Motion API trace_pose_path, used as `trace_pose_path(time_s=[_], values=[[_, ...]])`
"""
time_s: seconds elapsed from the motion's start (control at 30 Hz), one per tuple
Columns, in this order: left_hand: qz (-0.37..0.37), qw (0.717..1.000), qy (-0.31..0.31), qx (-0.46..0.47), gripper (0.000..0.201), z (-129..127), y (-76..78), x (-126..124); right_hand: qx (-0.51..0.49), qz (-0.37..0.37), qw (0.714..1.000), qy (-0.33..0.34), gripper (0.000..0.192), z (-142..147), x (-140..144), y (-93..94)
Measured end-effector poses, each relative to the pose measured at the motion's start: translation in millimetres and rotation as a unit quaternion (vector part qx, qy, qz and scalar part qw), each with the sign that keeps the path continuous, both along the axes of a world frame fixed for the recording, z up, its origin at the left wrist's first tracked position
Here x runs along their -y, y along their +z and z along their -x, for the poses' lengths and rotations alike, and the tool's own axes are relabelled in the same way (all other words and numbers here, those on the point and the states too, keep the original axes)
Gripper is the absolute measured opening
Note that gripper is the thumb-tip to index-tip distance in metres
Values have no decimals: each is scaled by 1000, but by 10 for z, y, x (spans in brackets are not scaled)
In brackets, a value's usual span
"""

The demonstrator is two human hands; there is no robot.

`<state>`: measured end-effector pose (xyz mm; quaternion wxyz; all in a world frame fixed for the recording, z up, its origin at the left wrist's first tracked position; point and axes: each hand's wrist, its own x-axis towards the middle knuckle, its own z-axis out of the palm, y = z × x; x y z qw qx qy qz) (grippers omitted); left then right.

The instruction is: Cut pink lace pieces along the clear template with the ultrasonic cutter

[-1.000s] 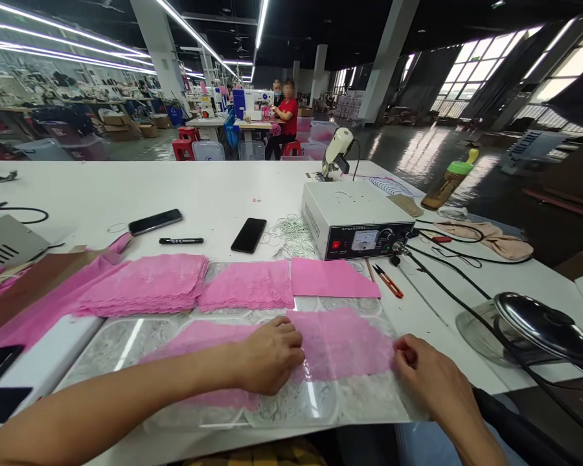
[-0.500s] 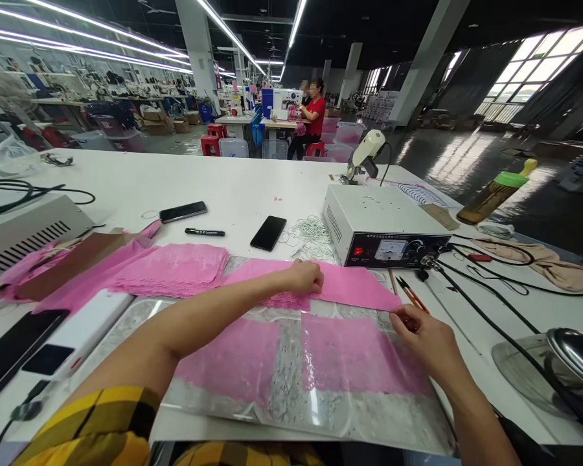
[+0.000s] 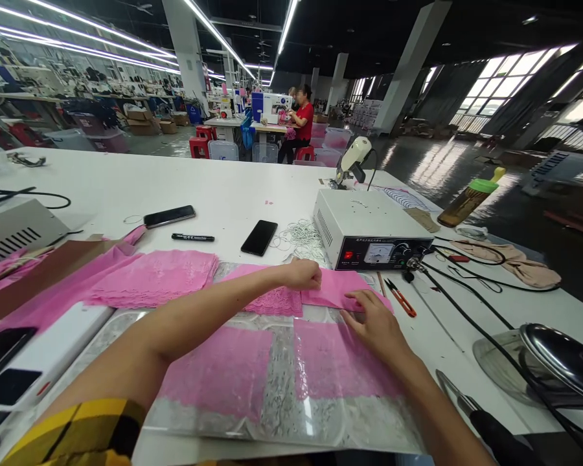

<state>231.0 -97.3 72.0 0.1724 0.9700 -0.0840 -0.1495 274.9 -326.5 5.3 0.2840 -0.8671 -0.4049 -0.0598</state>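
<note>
My left hand (image 3: 302, 274) rests with curled fingers on the seam between a stack of pink lace pieces (image 3: 272, 299) and a flat pink fabric piece (image 3: 337, 289). My right hand (image 3: 375, 321) lies flat on the near edge of that flat piece, fingers spread. Two pink lace pieces (image 3: 218, 372) lie side by side under a clear plastic sheet (image 3: 282, 414) in front of me. A thicker pile of pink lace (image 3: 158, 277) sits to the left.
A white control box (image 3: 369, 230) with a dial stands at the right, red-handled snips (image 3: 399, 298) beside it. Two phones (image 3: 259, 237), a black marker (image 3: 192, 237), cables and a metal lid (image 3: 558, 353) lie about. A person sews in the background.
My left hand left the lower lace pieces and reached up to the stacks. My right hand moved from the sheet's right edge up-left onto the flat pink piece.
</note>
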Motion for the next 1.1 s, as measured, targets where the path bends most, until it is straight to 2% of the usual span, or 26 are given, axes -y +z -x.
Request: trace_pose_path(time_s=[0.1,0.17,0.23,0.33,0.5,0.67,0.77,0.93,1.1], values=[[22,1000,-13,-1,33,-13,97,9,43,10,999,5,29,-56,-61,-35],[44,999,-25,-4,24,-1,176,21,69,21,997,1,24,-97,-49,-57],[70,997,-36,-7,15,44,251,39,91,35,995,-12,19,-123,11,-74],[109,993,-47,-14,19,193,299,86,122,58,990,-37,20,-86,188,-90],[144,987,-65,-37,10,583,146,255,163,68,983,-42,22,236,595,-82],[141,983,-105,-49,13,904,-59,462,254,58,965,15,21,582,919,-92],[123,986,-106,-43,12,1003,-125,525,259,63,963,44,24,696,1018,-115],[102,988,-108,-33,10,1040,-170,550,223,29,973,59,22,799,1029,-74],[93,990,-106,-29,9,1023,-182,563,161,-21,978,130,20,964,775,64]])
